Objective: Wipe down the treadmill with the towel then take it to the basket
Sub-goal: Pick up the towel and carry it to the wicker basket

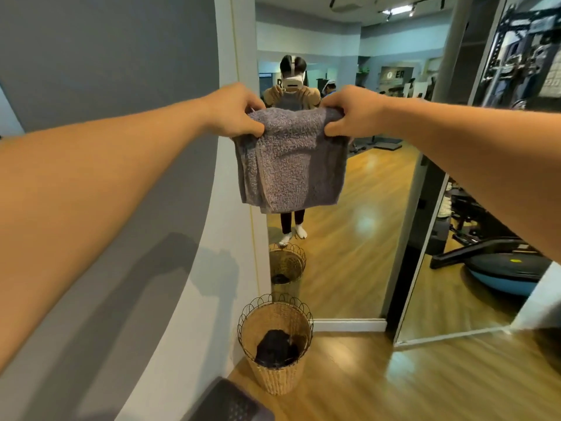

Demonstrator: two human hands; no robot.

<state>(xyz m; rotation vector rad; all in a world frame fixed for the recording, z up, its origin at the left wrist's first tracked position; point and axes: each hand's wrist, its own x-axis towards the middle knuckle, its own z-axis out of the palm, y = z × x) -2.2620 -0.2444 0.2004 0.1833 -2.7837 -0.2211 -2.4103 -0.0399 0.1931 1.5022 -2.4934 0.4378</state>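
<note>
At six o'clock, nearest the camera: dark textured corner of some equipment at frame bottom; too little shows to name it. Wooden floor beyond.

Just past it, toward twelve: woven basket, upright on the floor against the grey wall, mouth open upward. Dark bundled cloth already lies inside.

Higher, arms stretched forward. Left hand pinches the towel at its upper left corner, fingers curled over the edge, thumb under. Right hand does the same at the upper right corner. Both are closed firmly on the fabric.

Towel: grey-purple terry, apparently folded, hanging in the air well above the basket and roughly in line with it. Top edge runs nine to three between the hands; the cloth hangs toward six, lower edge free. Width and drop look about equal, so no clear long axis.

Farthest: wall mirror reflecting the person, towel and basket; blue balance trainer and gym rack at three o'clock.

Judgement: no treadmill identifiable, so wiping cannot be confirmed. Carrying looks nearly finished. Left: lower and let go into the basket.
</note>
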